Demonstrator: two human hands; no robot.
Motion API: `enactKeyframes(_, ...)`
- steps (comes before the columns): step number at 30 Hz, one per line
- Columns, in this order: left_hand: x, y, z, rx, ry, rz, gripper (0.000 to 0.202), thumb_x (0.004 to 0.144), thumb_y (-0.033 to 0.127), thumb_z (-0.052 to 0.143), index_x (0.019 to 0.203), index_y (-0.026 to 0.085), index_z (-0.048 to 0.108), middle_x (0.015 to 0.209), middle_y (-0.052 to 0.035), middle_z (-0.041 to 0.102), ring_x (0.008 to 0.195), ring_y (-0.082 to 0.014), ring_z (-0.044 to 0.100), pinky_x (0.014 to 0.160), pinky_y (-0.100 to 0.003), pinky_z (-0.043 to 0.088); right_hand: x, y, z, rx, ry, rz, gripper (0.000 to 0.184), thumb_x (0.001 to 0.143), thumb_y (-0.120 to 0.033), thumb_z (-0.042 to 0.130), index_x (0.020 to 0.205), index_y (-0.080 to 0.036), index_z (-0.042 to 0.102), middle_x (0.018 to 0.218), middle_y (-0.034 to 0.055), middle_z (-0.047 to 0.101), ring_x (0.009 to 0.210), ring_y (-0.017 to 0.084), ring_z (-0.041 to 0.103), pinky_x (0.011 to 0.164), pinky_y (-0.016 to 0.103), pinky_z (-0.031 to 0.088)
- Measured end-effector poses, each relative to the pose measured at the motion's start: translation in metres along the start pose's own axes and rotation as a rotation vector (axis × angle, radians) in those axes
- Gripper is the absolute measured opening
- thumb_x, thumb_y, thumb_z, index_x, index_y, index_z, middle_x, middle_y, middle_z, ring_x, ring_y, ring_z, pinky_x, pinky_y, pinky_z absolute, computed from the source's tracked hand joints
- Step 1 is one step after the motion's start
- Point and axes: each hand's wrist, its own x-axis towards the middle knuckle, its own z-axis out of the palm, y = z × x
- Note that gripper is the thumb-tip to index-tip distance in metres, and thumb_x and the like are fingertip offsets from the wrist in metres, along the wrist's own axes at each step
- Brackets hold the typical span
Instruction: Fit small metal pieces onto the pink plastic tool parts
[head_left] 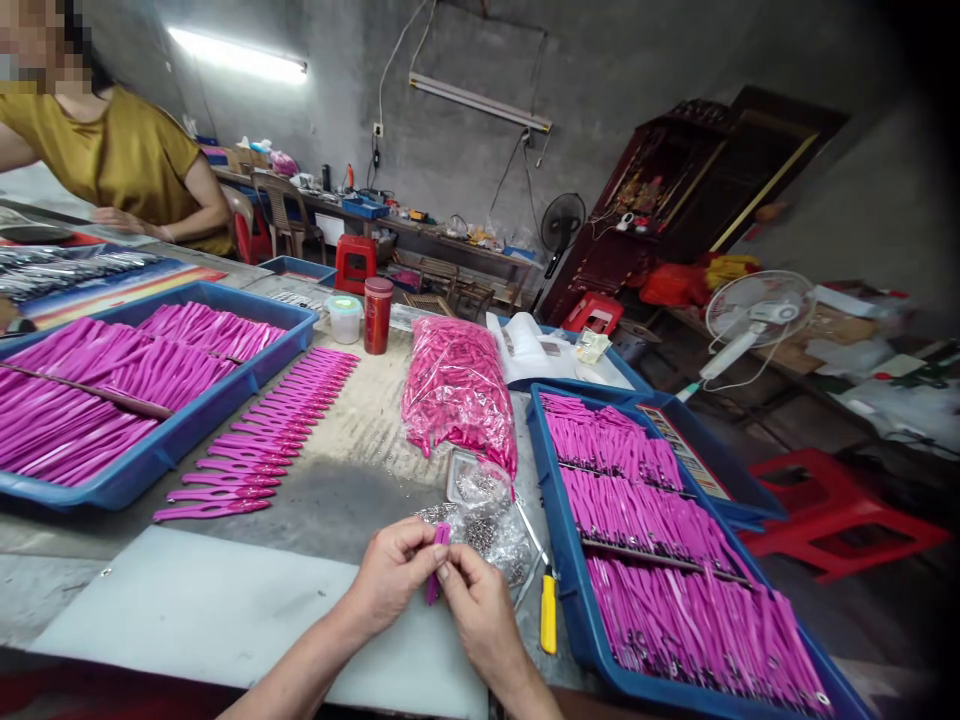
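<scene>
My left hand and my right hand meet low in the middle of the view, both pinched on one small pink plastic piece held upright between them. Just beyond my fingers lies a clear bag of small metal parts. A yellow-handled tool rests on the table right of my right hand. A row of pink pieces lies laid out on the table to the left.
A blue tray of pink pieces stands at my right and another blue tray at the left. A big bag of pink pieces lies ahead, with a red can behind. A person in a mustard top sits at far left.
</scene>
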Motion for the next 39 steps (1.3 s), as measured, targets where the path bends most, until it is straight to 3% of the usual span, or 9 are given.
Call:
enactKeyframes(16,0.001,-0.003,-0.004,0.134,-0.055,0.202,0.024,0.082,0.028,0.050,0.061,0.017,0.056,0.060,0.0022,0.048,0.057,-0.0111,0.047,0.055,-0.021,0.037,0.002,0.006,0.001,-0.069,0.046,-0.095,0.027,0.086,-0.035,0.043,0.069,-0.018,0.055,0.062,-0.0007,0.054,0.060,0.013,0.050,0.056,0.023,0.038)
enactKeyframes(29,-0.002,-0.001,-0.003,0.225,-0.071,0.210,0.027,0.084,0.027,0.048,0.059,0.018,0.056,0.058,0.0009,0.048,0.058,-0.0128,0.047,0.056,-0.022,0.036,-0.003,0.012,0.002,-0.096,0.037,-0.072,0.029,0.087,-0.037,0.041,0.075,-0.017,0.058,0.066,0.0009,0.057,0.064,0.014,0.053,0.060,0.023,0.040)
enactKeyframes(39,0.002,0.001,-0.002,0.143,-0.047,0.110,0.029,0.079,0.031,0.051,0.054,0.017,0.055,0.057,0.0013,0.046,0.056,-0.0124,0.046,0.055,-0.023,0.035,0.002,0.007,0.002,-0.019,0.029,-0.036,0.032,0.086,-0.041,0.043,0.068,-0.017,0.055,0.061,-0.0006,0.053,0.059,0.013,0.048,0.055,0.023,0.037)
